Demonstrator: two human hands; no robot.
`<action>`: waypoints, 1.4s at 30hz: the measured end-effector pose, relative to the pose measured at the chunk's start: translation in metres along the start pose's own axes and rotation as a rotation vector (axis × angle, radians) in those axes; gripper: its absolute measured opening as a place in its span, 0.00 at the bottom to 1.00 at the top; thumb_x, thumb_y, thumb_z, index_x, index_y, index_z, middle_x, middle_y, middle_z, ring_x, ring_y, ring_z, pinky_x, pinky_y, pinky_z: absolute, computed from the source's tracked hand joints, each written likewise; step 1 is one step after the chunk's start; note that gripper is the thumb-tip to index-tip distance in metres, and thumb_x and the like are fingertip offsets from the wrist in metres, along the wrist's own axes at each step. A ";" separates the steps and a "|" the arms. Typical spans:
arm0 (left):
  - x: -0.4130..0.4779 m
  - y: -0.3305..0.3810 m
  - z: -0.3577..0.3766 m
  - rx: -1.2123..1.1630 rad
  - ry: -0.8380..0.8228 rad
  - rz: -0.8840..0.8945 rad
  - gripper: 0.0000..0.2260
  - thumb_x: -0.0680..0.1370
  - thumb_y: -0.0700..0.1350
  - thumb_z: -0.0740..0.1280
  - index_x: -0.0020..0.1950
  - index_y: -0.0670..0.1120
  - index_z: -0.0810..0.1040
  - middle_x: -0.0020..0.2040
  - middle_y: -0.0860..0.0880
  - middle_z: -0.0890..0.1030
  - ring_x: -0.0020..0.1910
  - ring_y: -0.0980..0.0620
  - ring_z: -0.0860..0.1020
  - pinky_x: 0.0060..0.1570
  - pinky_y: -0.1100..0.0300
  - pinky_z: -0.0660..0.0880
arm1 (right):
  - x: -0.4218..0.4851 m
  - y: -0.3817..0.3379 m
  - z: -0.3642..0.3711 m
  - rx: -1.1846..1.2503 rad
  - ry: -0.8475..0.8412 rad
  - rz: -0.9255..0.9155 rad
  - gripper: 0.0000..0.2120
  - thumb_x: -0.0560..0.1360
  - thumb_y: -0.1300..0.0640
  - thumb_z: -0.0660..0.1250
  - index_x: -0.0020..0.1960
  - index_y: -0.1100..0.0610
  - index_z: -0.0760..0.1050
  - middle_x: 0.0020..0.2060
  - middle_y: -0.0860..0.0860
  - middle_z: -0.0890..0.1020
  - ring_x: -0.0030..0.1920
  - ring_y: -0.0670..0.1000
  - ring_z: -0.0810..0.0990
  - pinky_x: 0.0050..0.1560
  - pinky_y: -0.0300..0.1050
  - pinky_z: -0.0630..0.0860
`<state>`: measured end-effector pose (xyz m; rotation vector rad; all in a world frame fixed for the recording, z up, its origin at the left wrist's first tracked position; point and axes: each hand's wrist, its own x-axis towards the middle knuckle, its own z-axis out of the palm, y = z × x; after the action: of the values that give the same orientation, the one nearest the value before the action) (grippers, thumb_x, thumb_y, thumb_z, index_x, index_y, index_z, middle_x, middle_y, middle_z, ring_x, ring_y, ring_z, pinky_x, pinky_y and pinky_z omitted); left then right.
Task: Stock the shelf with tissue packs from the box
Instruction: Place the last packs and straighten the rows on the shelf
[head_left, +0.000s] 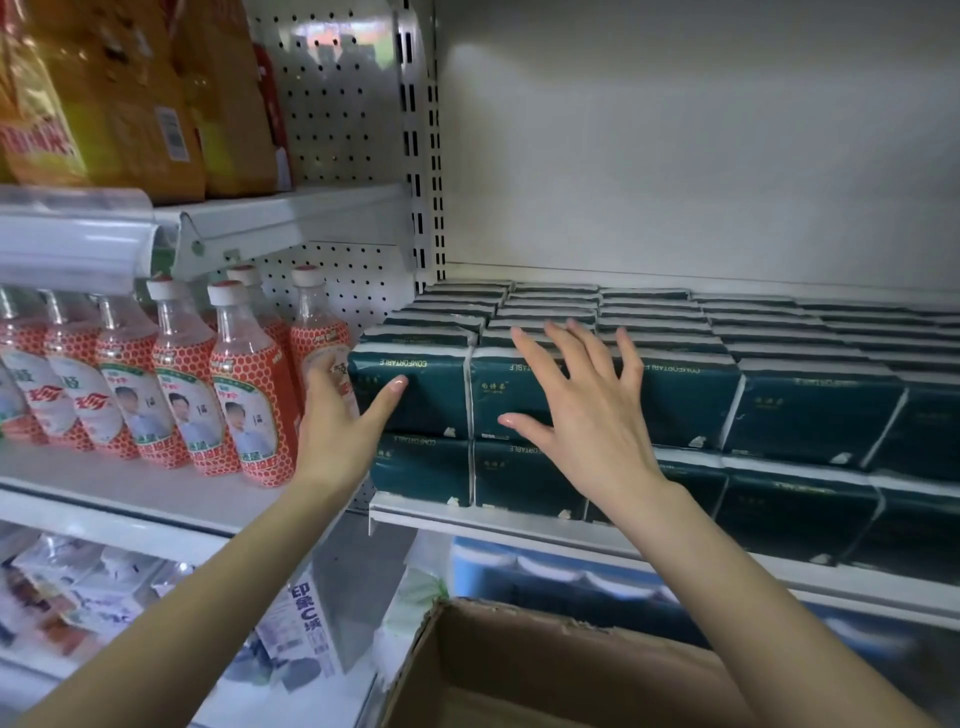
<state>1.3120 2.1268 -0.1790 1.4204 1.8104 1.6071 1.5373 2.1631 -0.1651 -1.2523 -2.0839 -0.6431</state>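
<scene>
While tissue packs (675, 395) sit two high on shelf (467, 519), long axes l-to-r, labels facing out, left hand (343, 415) cups stack's end; right hand (582, 410) flat, fingers spread, on fronts. Box (545, 670) below.

White metal shelf (519, 525): front lip runs from centre frame toward 4 o'clock. Directly on it, dark green tissue packs (810, 410) stand in two layers, set in tight rows from the front lip to the back wall, faces flush at the front. At 9 o'clock, a separate white shelf (156, 488) carries a row of drink bottles (244, 395) with red-and-white labels, upright. At 11 o'clock, an upper shelf (291, 208) carries orange bags (130, 98).
</scene>
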 end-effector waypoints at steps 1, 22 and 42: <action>-0.005 0.002 -0.001 0.055 0.029 0.040 0.35 0.74 0.57 0.69 0.75 0.49 0.58 0.73 0.48 0.66 0.72 0.49 0.65 0.70 0.53 0.63 | -0.001 0.001 -0.002 -0.001 -0.007 0.000 0.37 0.70 0.37 0.68 0.74 0.50 0.64 0.68 0.57 0.73 0.71 0.58 0.66 0.72 0.62 0.48; -0.141 0.176 0.151 0.335 -0.516 0.759 0.30 0.74 0.67 0.57 0.68 0.50 0.72 0.71 0.53 0.69 0.70 0.55 0.66 0.68 0.58 0.64 | -0.138 0.183 -0.148 0.087 0.056 0.211 0.33 0.73 0.34 0.56 0.73 0.50 0.66 0.70 0.53 0.70 0.71 0.53 0.63 0.69 0.54 0.55; -0.423 0.171 0.579 0.422 -1.611 1.044 0.38 0.71 0.71 0.55 0.74 0.48 0.64 0.72 0.50 0.68 0.69 0.51 0.68 0.65 0.62 0.62 | -0.679 0.376 -0.128 0.395 -0.140 1.845 0.19 0.73 0.51 0.72 0.60 0.58 0.76 0.56 0.53 0.77 0.50 0.50 0.75 0.48 0.43 0.71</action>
<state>2.0265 2.0752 -0.3542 2.7373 0.3366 -0.1889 2.1524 1.8346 -0.5284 -2.1772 -0.3688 0.6644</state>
